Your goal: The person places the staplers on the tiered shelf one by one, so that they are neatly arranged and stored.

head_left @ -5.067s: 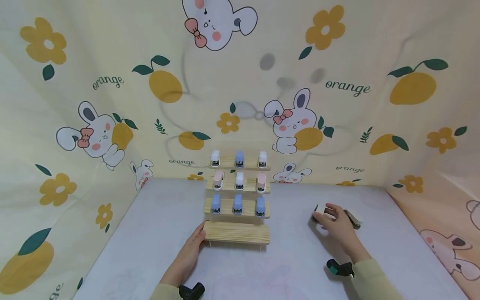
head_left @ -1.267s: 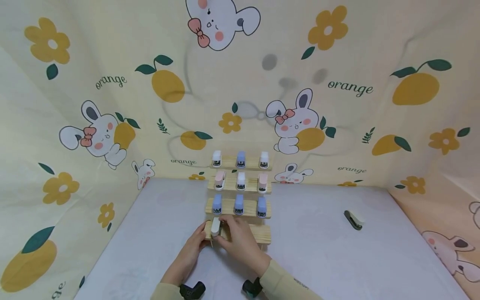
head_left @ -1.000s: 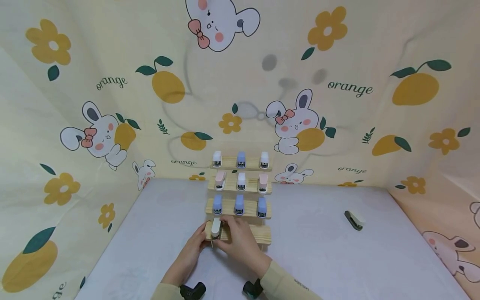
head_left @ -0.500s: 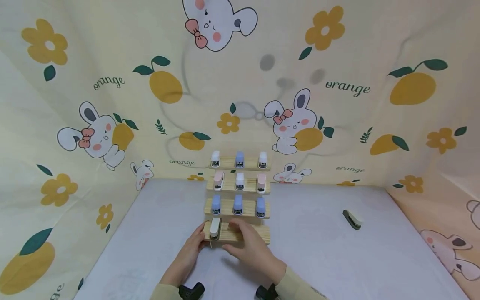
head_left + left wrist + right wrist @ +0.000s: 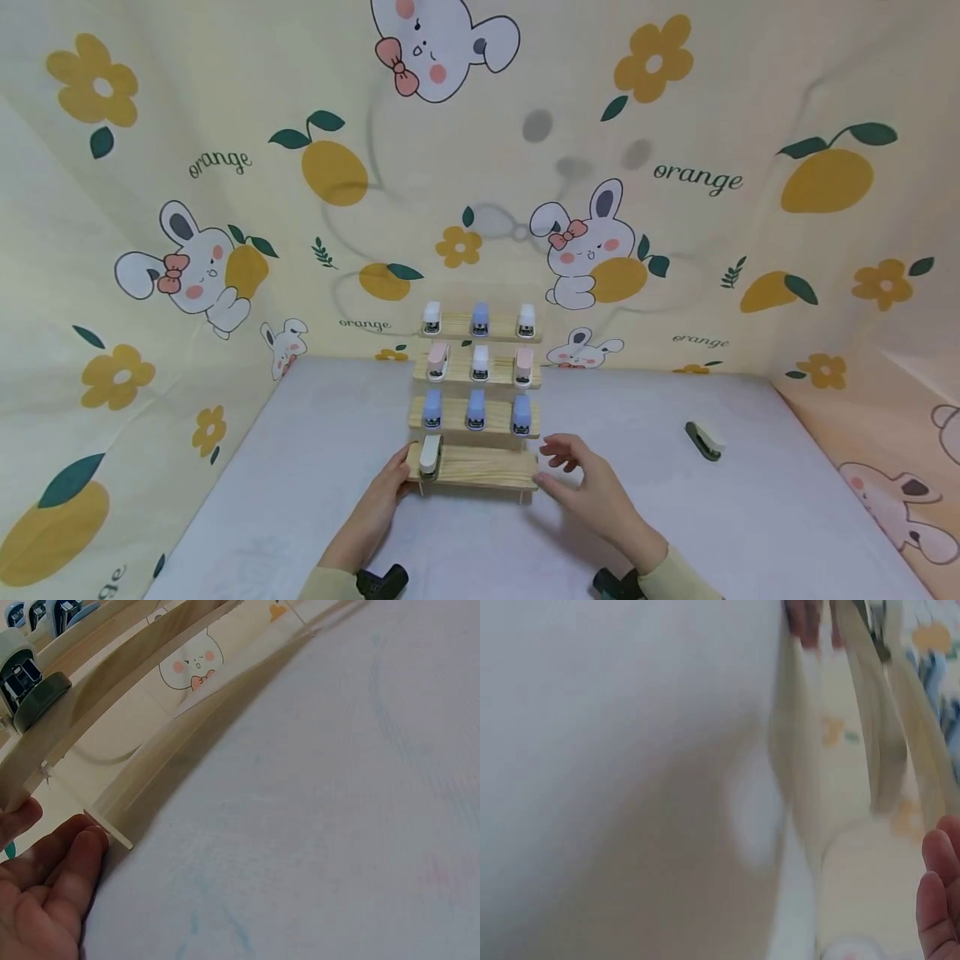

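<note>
A stepped wooden display rack stands mid-table. My left hand holds the left end of its lowest tier; in the left wrist view, fingers lie by the board's end and thin leg. A white stapler with a dark green base stands at the left of that tier. My right hand is just off the rack's right end, fingers loosely bent and holding nothing. In the blurred right wrist view, only fingertips show at the edge. Another pale stapler with a dark green base lies on the table at right.
Blue staplers line the third tier. Pink staplers flank a white one above. The top tier bears two white staplers and a blue one. A patterned cloth backs the pale table.
My right hand carried the white stapler from the right of the table to the lowest tier, let go of it and moved back right past the rack's end. My left hand stayed put.
</note>
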{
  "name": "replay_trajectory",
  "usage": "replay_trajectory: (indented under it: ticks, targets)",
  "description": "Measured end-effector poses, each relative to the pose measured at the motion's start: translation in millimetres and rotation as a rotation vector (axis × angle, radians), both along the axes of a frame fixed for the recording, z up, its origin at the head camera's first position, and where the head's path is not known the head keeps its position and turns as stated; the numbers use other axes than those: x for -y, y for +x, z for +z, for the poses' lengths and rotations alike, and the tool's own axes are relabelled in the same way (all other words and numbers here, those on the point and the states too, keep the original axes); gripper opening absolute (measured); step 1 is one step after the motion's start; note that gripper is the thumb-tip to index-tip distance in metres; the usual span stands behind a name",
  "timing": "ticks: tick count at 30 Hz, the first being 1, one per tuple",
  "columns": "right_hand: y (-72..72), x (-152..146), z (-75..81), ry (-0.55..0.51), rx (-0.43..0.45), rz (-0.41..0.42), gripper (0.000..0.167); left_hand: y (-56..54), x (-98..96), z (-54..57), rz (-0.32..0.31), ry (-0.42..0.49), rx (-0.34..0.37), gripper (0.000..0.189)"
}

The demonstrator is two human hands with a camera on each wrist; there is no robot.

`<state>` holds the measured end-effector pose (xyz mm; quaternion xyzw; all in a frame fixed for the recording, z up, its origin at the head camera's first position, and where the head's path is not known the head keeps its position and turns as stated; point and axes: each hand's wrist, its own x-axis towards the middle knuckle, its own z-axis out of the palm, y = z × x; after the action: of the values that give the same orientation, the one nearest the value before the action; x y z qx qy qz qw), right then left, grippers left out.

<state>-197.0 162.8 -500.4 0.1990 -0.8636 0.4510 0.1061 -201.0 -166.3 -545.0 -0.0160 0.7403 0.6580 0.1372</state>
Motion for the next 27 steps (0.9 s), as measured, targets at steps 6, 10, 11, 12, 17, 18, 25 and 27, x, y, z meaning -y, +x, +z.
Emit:
replay_trajectory:
  ticks: [6,10,11,12,17,18,25,27]
  targets:
    - [-6.1,-46.2,4.8,0.085,-0.003,-0.178,0.051,0.2,0.7,-0.8,0.006,-0.001,0.004,0.053]
    - [-12.1,-78.7,4.6,0.144,-0.018,-0.284,0.054,0.7,0.8,-0.2,0.006,0.006,0.001,0.053]
    - [-13.5,-86.7,4.5,0.152,-0.017,-0.309,0.055,0.9,1.0,0.2,0.004,0.008,-0.001,0.052]
    - [-15.2,-94.6,4.3,0.153,-0.020,-0.330,0.056,1.0,1.1,0.6,0.002,0.011,-0.004,0.052]
    - [-23.2,-129.7,4.2,0.150,-0.014,-0.388,0.064,1.7,1.3,1.5,0.000,0.013,-0.008,0.052]
    - [-25.1,-135.7,4.2,0.147,-0.012,-0.391,0.066,1.8,1.2,1.4,0.000,0.014,-0.010,0.052]
    - [-36.9,-168.8,4.7,0.176,0.066,-0.423,0.075,0.9,1.2,-0.2,0.000,0.024,-0.016,0.051]
    - [-39.3,-176.6,5.7,0.189,0.105,-0.423,0.078,0.6,1.2,-0.2,0.002,0.026,-0.013,0.051]
